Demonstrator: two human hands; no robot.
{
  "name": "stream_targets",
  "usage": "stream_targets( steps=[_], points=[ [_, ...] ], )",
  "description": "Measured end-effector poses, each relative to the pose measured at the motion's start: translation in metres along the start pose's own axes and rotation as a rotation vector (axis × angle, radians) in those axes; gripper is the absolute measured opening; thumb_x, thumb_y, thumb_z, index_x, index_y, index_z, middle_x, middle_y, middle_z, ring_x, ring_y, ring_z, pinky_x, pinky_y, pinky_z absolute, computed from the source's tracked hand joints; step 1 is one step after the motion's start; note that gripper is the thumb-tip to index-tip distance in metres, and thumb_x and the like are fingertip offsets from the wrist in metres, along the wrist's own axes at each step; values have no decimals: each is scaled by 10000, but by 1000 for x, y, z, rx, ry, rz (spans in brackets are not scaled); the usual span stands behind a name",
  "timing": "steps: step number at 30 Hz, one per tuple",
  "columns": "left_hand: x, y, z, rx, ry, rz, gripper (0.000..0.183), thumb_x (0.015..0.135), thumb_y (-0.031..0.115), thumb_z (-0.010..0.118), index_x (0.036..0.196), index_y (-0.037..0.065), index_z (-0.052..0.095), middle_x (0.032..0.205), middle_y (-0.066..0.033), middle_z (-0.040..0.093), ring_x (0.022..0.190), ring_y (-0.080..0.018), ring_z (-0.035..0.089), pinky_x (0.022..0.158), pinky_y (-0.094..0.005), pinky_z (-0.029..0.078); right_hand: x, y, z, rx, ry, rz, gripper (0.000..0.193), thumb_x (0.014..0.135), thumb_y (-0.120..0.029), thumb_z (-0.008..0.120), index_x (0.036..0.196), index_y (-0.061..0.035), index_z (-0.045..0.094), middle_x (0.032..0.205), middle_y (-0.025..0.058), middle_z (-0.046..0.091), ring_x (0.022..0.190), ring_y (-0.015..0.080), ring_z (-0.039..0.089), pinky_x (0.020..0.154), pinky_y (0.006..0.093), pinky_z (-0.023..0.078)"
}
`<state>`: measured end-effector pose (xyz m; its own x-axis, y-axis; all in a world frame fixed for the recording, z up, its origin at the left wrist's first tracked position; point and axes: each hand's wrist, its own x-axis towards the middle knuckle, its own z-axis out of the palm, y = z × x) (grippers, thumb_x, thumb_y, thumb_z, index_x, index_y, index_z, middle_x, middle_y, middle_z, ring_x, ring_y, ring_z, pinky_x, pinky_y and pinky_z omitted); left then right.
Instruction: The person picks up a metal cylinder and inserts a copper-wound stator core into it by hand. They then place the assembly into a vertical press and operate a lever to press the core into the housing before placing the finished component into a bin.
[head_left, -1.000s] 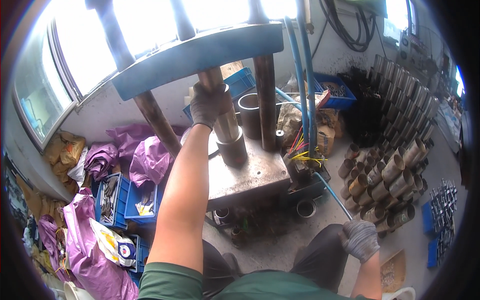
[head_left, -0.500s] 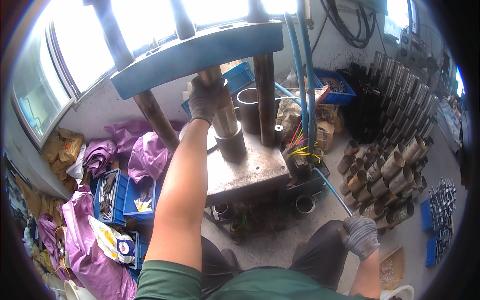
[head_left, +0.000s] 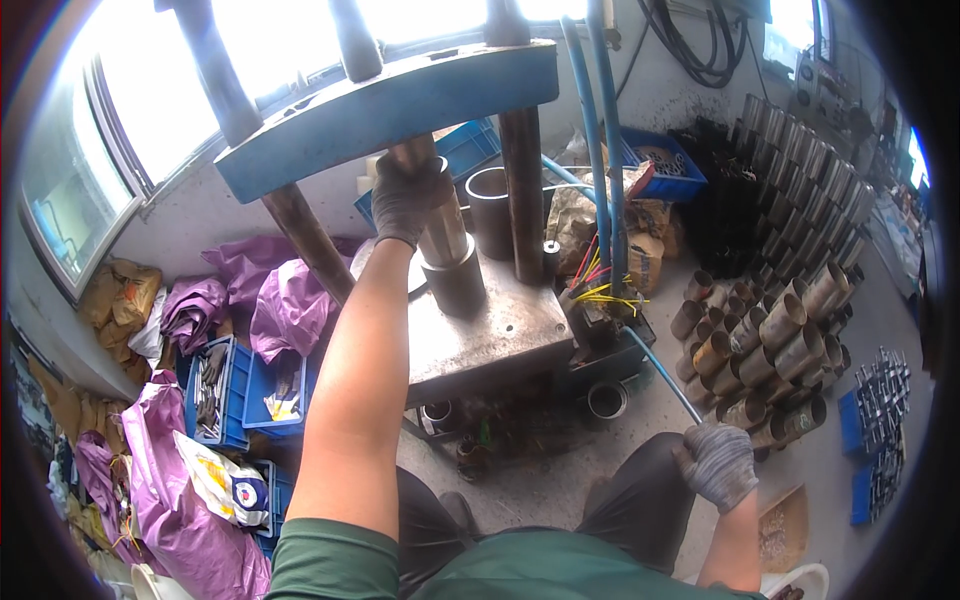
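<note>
A blue-beamed press (head_left: 400, 115) stands ahead, steel tubes (head_left: 781, 333) piled to its right. A blue lever (head_left: 663, 377) slants from the press's right side, its end clasped by the gloved right hand (head_left: 720, 465). At the press's centre, a dark sleeve (head_left: 454, 287) holds a silvery cylinder (head_left: 443, 236) gripped by the left hand (head_left: 402, 205).
</note>
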<state>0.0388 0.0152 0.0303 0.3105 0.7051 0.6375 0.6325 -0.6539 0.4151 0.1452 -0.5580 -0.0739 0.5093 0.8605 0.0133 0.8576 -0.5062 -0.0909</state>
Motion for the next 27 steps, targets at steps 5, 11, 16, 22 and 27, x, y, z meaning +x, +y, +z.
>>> stream_targets(
  steps=[5,11,16,22,27],
  points=[
    [-3,-4,4,-22,1,7,737,834,485,740,1250,-102,578,1172,-342,705,1152,-469,702,1019,-489,550,1,-1,-1,-6,-12,9,353,935,-399,659,835,-66,720,866,181,726,845,398,714,786,522,551],
    [-13,14,-11,-125,-62,-2,689,796,448,793,1208,-79,626,1112,-318,729,1096,-440,728,983,-471,568,-1,1,-1,-12,19,4,321,937,-371,669,857,-65,721,865,181,722,839,403,709,789,521,551],
    [-23,14,-10,-168,14,-88,719,782,451,822,1232,-69,612,1138,-289,729,1099,-421,727,983,-453,567,0,2,2,-5,19,5,313,926,-367,686,862,-63,723,868,181,723,838,403,706,787,522,549],
    [-30,14,-11,-182,13,-61,808,784,490,851,1288,-70,560,1213,-259,690,1171,-392,693,1024,-424,543,0,-1,0,9,28,14,328,913,-383,703,818,-69,723,835,176,719,813,395,705,772,514,547],
    [-34,12,-9,-343,-15,-175,833,784,495,872,1312,-60,545,1247,-266,686,1196,-387,687,1042,-429,531,0,0,2,19,36,20,331,906,-389,710,804,-74,720,818,171,714,800,391,705,767,511,548]
  ],
)
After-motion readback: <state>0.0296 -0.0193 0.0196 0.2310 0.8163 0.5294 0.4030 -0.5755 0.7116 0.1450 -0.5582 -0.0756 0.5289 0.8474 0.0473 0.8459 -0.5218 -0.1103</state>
